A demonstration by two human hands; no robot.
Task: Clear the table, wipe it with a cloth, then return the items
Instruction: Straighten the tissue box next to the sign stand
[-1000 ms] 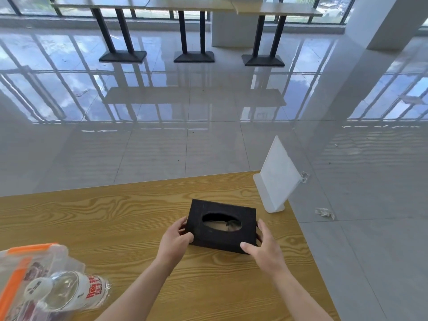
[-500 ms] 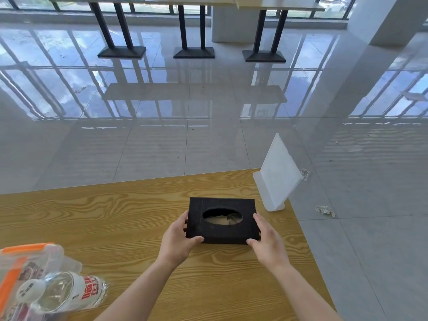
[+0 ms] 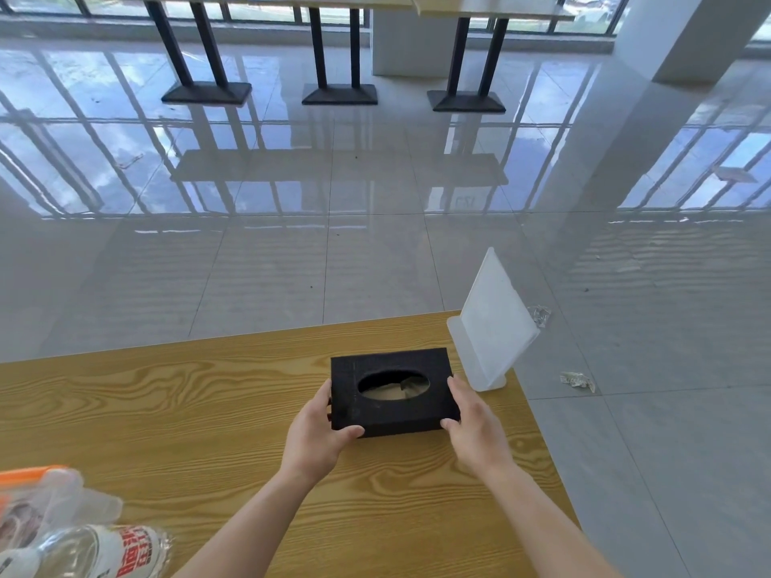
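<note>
On wooden table [image 3: 167, 402], left hand [image 3: 317, 435] and right hand [image 3: 475, 427] grip black tissue box [image 3: 392, 392].

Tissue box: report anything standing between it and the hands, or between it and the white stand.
Nothing visible. The left hand and right hand grip the tissue box by its ends. Only bare table shows between it and the white stand; the bottle and clear container lie far off at near left.
</note>
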